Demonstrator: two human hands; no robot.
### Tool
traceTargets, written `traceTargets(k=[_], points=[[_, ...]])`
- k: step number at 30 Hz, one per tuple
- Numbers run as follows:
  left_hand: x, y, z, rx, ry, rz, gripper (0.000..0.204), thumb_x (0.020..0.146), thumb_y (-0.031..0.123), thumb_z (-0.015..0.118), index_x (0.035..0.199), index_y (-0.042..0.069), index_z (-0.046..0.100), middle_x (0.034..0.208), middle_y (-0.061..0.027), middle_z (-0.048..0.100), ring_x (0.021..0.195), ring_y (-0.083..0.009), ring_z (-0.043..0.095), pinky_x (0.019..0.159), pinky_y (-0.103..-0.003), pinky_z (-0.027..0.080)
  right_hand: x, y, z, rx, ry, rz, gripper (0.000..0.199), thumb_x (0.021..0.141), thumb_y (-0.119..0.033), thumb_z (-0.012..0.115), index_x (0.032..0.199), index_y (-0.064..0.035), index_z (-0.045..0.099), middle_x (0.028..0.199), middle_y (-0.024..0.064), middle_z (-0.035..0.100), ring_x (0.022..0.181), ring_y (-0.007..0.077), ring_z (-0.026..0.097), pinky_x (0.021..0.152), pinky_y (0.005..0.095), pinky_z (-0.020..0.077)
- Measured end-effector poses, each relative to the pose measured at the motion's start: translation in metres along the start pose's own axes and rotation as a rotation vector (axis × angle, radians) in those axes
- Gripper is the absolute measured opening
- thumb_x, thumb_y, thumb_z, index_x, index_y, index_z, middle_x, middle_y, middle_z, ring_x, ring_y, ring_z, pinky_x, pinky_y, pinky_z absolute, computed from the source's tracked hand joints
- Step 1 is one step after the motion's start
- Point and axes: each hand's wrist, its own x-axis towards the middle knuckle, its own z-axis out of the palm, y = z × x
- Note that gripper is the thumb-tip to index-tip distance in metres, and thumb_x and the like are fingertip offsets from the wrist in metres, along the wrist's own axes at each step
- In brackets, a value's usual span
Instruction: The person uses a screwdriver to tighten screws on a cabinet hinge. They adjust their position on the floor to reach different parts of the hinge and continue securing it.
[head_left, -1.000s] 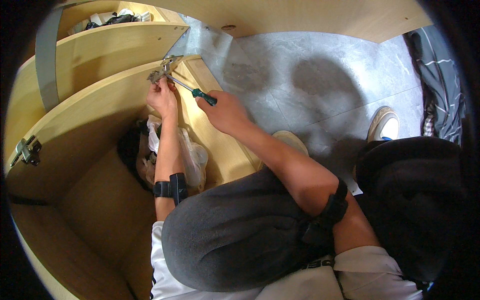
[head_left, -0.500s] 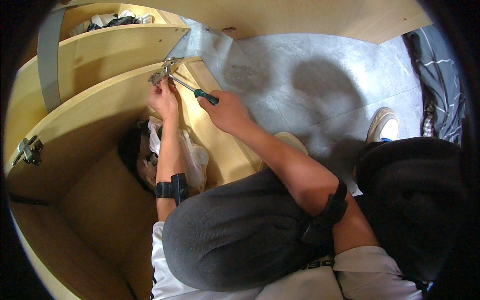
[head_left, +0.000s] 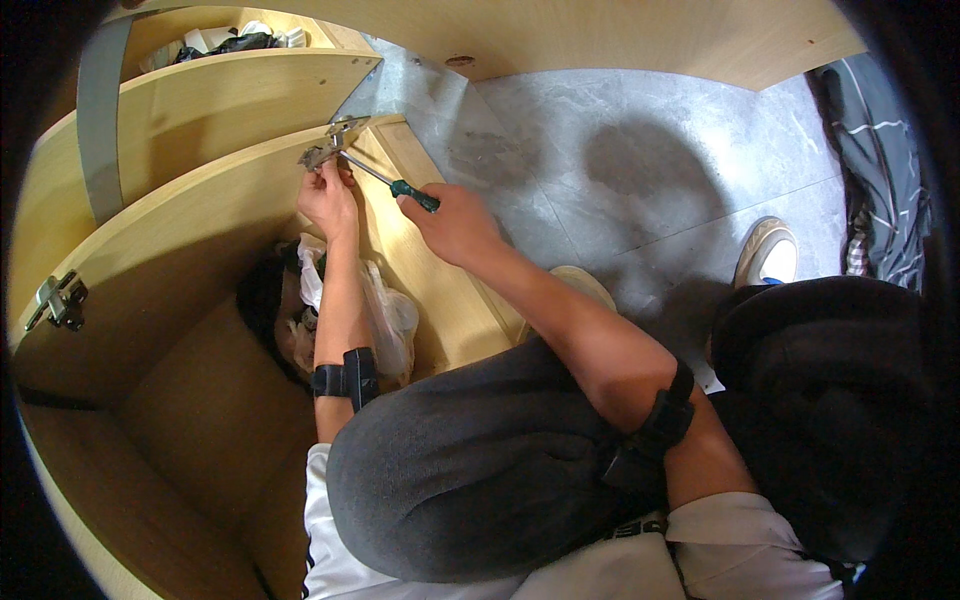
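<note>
My right hand [head_left: 457, 228] is closed round the dark green handle of a screwdriver [head_left: 413, 194]. The steel shaft slants up and left, and its tip meets a metal cabinet hinge [head_left: 321, 156]. This hinge sits at the inner side of the wooden cabinet wall, by its far right end. Just beneath it, my left hand [head_left: 330, 203] is closed with the fingertips pinching the hinge's lower part. The screw under the tip is too small to make out. A second hinge [head_left: 58, 301] is fixed on the same wall at the far left.
Crumpled plastic bags [head_left: 385, 318] lie inside the cabinet beside my left forearm. A wooden panel [head_left: 640, 35] spans the top. Another compartment [head_left: 235, 45] holds bags and small items. Dark fabric [head_left: 880, 170] hangs at the right, near my shoe [head_left: 772, 250] on the grey tiles.
Hardly anything differs. Both hands and the screwdriver stay at the hinge, shifted in the picture by only a few pixels.
</note>
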Motion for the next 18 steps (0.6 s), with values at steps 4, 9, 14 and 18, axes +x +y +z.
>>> traceTargets(k=[4,9,14,18], points=[[-0.0009,0.0006,0.0002,-0.006,-0.003,0.032,0.021,0.089,0.013,0.062,0.073,0.000,0.059,0.060,-0.0028,0.059,0.051,-0.0087,0.053,0.048,-0.023,0.042,0.0010,-0.0006,0.0008,-0.027,0.007,-0.013,0.038,0.083,-0.041,0.058,0.087,-0.0048,0.068,0.080,0.0213,0.065,0.079,0.0401,0.062,0.072,0.0469,0.0489],[-0.0026,0.0037,0.0010,0.015,0.007,0.031,0.020,0.089,0.013,0.061,0.073,0.000,0.059,0.060,-0.0028,0.058,0.052,-0.0087,0.053,0.049,-0.023,0.042,0.0023,0.0010,0.0035,-0.039,0.055,-0.088,0.043,0.085,-0.044,0.059,0.086,-0.0019,0.067,0.074,0.0227,0.062,0.071,0.0393,0.061,0.064,0.0443,0.0463],[-0.0027,0.0033,0.0009,-0.005,0.001,0.026,0.020,0.089,0.013,0.062,0.074,0.001,0.060,0.061,-0.0026,0.059,0.053,-0.0087,0.053,0.049,-0.023,0.043,0.0025,0.0024,0.0043,-0.025,0.065,-0.083,0.043,0.084,-0.044,0.059,0.086,-0.0021,0.068,0.074,0.0228,0.062,0.071,0.0392,0.061,0.064,0.0441,0.0468],[-0.0021,0.0008,0.0008,-0.034,-0.003,0.019,0.019,0.089,0.014,0.062,0.075,0.001,0.060,0.061,-0.0024,0.058,0.053,-0.0089,0.053,0.049,-0.023,0.043,0.0019,0.0003,0.0032,-0.053,0.073,-0.065,0.043,0.084,-0.044,0.058,0.086,-0.0028,0.068,0.073,0.0226,0.062,0.072,0.0391,0.062,0.064,0.0444,0.0469]])
